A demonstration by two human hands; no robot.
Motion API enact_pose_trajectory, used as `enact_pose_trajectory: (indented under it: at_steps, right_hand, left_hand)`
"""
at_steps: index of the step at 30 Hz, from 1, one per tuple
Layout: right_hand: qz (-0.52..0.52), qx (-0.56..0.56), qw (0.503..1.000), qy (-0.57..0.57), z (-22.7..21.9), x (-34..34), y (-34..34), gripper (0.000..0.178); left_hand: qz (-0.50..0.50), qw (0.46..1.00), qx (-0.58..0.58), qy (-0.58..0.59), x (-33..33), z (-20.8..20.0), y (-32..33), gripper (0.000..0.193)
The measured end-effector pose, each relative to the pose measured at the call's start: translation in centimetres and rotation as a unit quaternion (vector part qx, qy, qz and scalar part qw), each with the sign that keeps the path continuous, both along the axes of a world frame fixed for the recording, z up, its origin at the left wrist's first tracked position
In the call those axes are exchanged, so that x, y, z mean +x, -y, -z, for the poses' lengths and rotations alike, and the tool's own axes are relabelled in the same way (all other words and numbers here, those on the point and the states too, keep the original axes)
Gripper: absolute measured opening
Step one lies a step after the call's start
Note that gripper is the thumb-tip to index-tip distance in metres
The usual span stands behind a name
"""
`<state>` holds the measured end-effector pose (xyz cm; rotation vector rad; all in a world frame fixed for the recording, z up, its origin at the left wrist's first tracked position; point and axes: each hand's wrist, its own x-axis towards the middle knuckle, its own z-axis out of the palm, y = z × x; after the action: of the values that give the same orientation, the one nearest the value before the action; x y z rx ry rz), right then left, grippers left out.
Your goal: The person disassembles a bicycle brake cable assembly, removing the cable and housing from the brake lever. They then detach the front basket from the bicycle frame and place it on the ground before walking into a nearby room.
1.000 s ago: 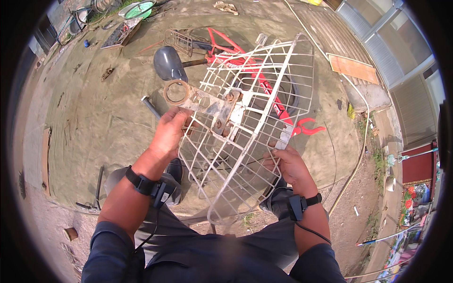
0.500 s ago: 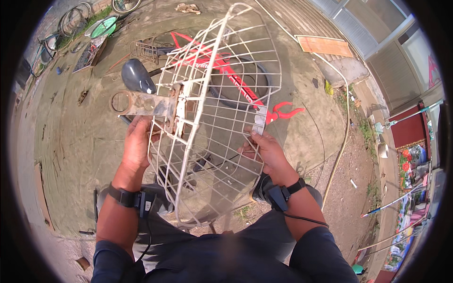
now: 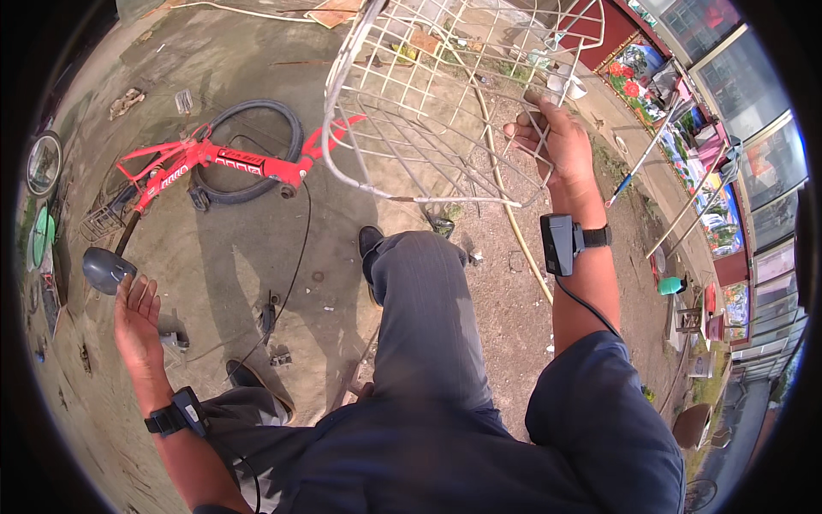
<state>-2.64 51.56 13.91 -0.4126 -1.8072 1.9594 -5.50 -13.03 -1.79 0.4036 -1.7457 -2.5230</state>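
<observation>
My right hand (image 3: 556, 141) is closed on the wire edge of a whitish metal bicycle basket (image 3: 428, 94), raised off to the right and partly cut off by the top of the picture. With fingers stretched out and nothing in them, my left hand (image 3: 139, 325) is at the lower left. Its fingertips overlap the edge of a dark bicycle saddle (image 3: 107, 271); whether they touch it I cannot tell. The saddle's post joins a red bicycle frame (image 3: 240, 161) lying on the ground. A black tyre (image 3: 287, 116) lies partly under that frame.
A pale hose (image 3: 498, 180) runs along the ground on the right. Beyond it, a blue-ended pole (image 3: 622, 184) leans by colourful printed panels (image 3: 629, 77). Small metal parts (image 3: 280, 355) lie near my left shoe (image 3: 257, 390). A wheel (image 3: 44, 163) is at the far left.
My left hand has let go of the basket and moved left, opening. My right hand has carried the basket up and to the right. The whole view has turned rightward.
</observation>
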Motion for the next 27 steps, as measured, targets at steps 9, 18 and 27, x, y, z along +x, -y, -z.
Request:
enact_pose_trajectory:
  at_steps: [9, 18, 27]
  right_hand:
    - [0.369, -0.169, 0.899, 0.162, 19.5, 18.8, -16.4, 0.020]
    - [0.504, -0.241, 0.728, 0.398, 51.4, 49.2, -22.4, 0.024]
    - [0.475, -0.389, 0.662, 0.429, 45.1, 45.8, -12.2, 0.036]
  left_hand:
    - [0.049, 0.992, -0.032, 0.111, -1.5, 3.2, -2.2, 0.055]
    - [0.058, 0.977, -0.071, 0.193, -1.3, 5.1, -3.7, 0.053]
    - [0.097, 0.966, -0.129, 0.204, -1.6, 4.7, -6.5, 0.052]
